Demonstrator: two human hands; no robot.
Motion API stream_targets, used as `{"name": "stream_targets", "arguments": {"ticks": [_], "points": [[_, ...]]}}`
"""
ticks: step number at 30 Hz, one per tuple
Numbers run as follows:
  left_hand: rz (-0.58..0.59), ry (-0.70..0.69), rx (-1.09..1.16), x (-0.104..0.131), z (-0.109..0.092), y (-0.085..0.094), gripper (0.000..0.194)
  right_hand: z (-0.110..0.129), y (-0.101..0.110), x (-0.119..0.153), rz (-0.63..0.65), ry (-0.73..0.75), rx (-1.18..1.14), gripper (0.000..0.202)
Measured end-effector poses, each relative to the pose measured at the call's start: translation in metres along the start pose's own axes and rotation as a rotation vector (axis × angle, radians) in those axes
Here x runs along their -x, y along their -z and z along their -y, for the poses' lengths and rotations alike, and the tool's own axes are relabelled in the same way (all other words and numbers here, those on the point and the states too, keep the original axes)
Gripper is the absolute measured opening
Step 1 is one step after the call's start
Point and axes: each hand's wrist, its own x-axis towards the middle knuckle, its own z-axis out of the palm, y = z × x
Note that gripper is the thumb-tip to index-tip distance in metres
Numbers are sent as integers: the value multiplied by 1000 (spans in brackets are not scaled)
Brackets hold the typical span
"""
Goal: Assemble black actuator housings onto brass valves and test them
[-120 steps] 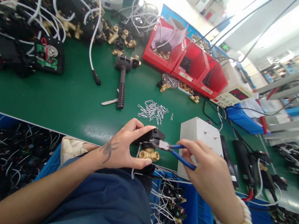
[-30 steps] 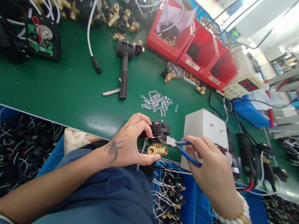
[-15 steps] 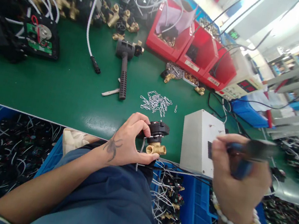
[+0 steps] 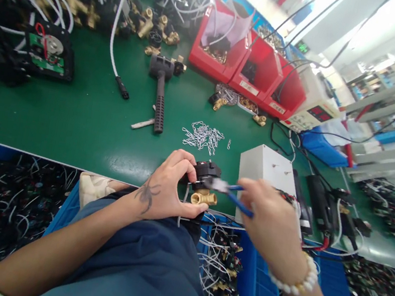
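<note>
Swung back leftward since the frame half a second ago, from the right of the frame to lower centre, with blue-handled pliers (image 4: 229,189) grasped in the right hand (image 4: 270,221). Fingers curled around the handles, blurred by motion; pointing left, with the metal tips at the side of the valve assembly (image 4: 204,182). Too blurred there to tell touching from merely close, or pinching from standing apart.

Held just below and right of the frame's middle, near the front edge of the green table (image 4: 91,127): that same valve assembly, black housing (image 4: 209,170) uppermost, brass body (image 4: 204,198) beneath. Grasped from its left by the left hand (image 4: 165,190), with bent fingers on the housing and the thumb along the underside of the brass.

Just above, near centre, a loose pile of wire clips (image 4: 203,137), with a single clip (image 4: 229,144) apart to its right. Farther left, a dark mallet (image 4: 161,91), head toward the top of the frame. Right of the valve assembly, partly behind the right hand, a grey box (image 4: 264,167). At upper centre, red bins (image 4: 211,68) in a slanting row.
</note>
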Motion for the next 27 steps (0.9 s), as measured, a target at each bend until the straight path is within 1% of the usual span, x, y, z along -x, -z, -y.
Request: {"name": "stream_targets", "arguments": {"ticks": [1,2,3,4,6,7,8,9,11,12,13,14,15,17,18,19,20,22,23,24,25,27], "points": [[-1,5,0,0,0,0,39,0,0,0,152,46,34,18],[-1,9,2,0,0,0,39,0,0,0,239,65,46,19],[0,9,5,0,0,0,39,0,2,-1,225,53,35,18],[2,7,6,0,0,0,39,-1,4,-1,138,18,7,15],[6,-2,8,0,1,0,39,-1,6,-1,-133,-96,-59,11],[8,-7,8,0,1,0,38,-1,7,-1,-213,-123,-79,11],[10,-8,7,0,1,0,38,-1,6,0,-207,-123,-71,10],[9,-7,5,0,1,0,38,-1,6,0,-117,-93,-48,11],[4,-6,1,0,1,-1,39,-1,5,-1,182,4,11,16],[2,-4,-2,0,1,-1,39,-1,6,-1,283,27,27,17],[2,-5,-4,0,1,0,39,-1,7,-1,293,15,21,17],[4,-6,-4,0,1,0,40,-1,9,-1,224,-20,-7,15],[6,-8,-4,0,1,0,40,-1,10,-1,92,-68,-43,12],[8,-12,-2,-1,1,0,40,-1,10,0,-225,-172,-100,11],[7,-14,-2,-1,1,0,40,-1,8,0,-297,-181,-104,11],[10,-15,-2,0,1,1,40,-1,6,0,-269,-157,-88,11],[12,-16,-3,0,1,1,40,-1,4,0,-146,-103,-66,14],[12,-18,-7,0,1,1,40,-2,2,-1,198,34,-9,21],[11,-16,-10,-1,1,1,40,-3,2,-2,293,64,17,23],[10,-13,-11,-1,1,1,41,-3,4,-3,281,56,28,22],[12,-9,-11,-1,1,1,41,-4,6,-4,177,12,21,19],[21,1,-10,-1,1,1,42,-3,10,-4,-163,-127,-18,13]]}}
